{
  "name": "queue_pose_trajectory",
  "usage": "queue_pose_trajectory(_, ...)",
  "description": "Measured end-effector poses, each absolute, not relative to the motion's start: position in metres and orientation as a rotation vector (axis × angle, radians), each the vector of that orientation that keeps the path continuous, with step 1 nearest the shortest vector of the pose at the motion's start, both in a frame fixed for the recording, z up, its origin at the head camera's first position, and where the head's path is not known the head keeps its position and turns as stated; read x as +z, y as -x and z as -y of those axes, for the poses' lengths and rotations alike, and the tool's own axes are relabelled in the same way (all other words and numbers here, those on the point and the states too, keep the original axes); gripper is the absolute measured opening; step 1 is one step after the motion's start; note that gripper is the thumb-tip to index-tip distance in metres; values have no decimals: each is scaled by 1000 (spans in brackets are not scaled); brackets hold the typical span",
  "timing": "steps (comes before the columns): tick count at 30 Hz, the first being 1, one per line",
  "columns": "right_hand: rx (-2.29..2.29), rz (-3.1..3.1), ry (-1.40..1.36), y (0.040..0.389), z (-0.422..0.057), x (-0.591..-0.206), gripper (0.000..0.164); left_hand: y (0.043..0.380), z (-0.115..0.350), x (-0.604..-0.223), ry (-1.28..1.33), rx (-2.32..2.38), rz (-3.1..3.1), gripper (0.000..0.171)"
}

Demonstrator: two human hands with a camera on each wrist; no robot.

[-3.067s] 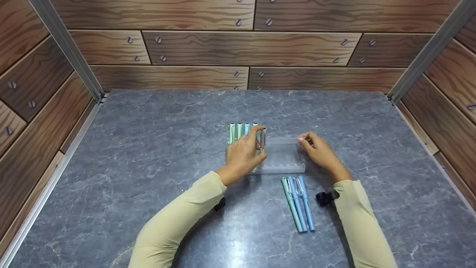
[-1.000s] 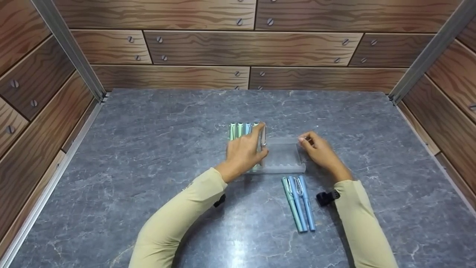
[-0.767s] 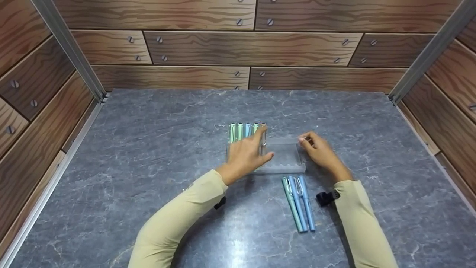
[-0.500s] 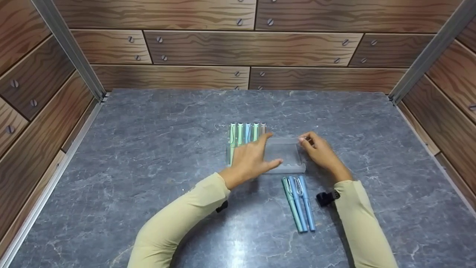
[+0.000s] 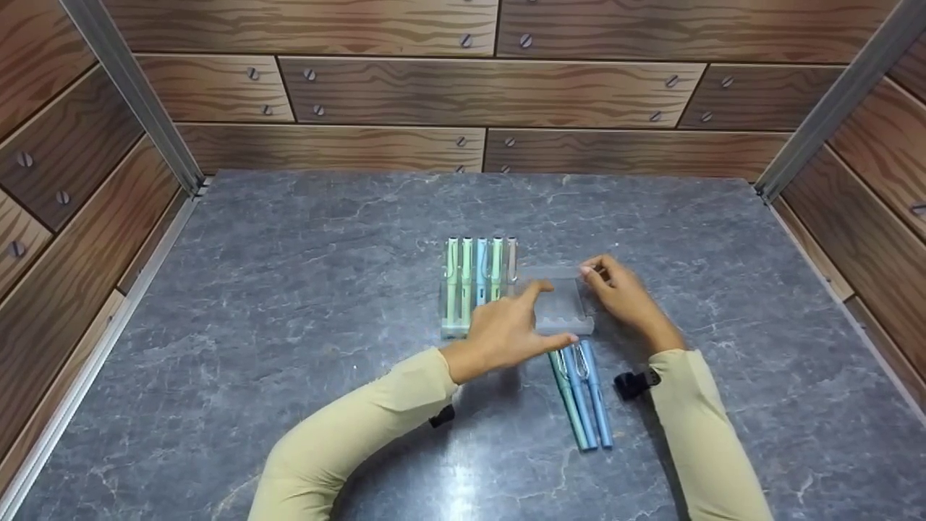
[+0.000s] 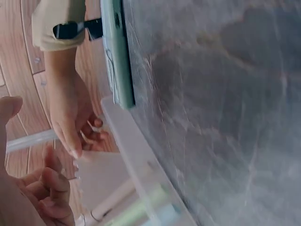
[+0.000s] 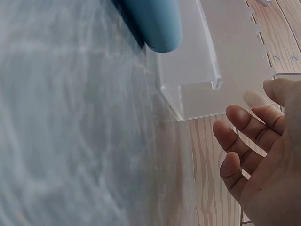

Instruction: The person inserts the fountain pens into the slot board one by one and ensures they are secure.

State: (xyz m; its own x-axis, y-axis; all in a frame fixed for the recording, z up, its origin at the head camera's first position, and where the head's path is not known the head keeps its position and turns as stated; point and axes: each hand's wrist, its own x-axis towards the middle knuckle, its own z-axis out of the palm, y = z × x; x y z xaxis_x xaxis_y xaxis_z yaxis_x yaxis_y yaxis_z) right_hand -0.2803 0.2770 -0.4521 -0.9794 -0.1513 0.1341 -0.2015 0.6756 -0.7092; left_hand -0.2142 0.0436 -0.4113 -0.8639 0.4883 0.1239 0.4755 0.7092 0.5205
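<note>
A clear plastic pen rack (image 5: 557, 327) stands mid-table with a row of pens in its left part: green pens (image 5: 466, 271), a blue pen (image 5: 482, 260) and, at the row's right end, a brownish pen (image 5: 512, 257). My left hand (image 5: 503, 333) is over the rack's front, thumb and forefinger spread, holding nothing. Its thumb tip overlaps the tops of the loose pens. At the rack's right edge, my right hand (image 5: 618, 289) pinches the clear sheet (image 7: 225, 61) between thumb and forefinger, as the right wrist view shows.
Loose on the table in front of the rack lie a dark green pen (image 5: 569, 398) and two blue pens (image 5: 596, 398), side by side. Wood-patterned panels (image 5: 405, 90) surround the grey marbled table (image 5: 304, 239) at the back and sides.
My left hand held the brownish pen upright over the rack, lowered it into the row and let go. It has since moved right and nearer, fingers spreading. My right hand stays put.
</note>
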Motion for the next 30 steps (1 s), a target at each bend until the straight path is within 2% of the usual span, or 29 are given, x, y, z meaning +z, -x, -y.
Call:
queue_pose_trajectory(11, 1188, 2845, -284, 280, -276, -448, 34, 205, -53, -419, -741, 775, -2785, 79)
queue_pose_trajectory(30, 1192, 2815, -293, 280, -275, -451, 28, 203, -60, -438, -715, 588, -2721, 84)
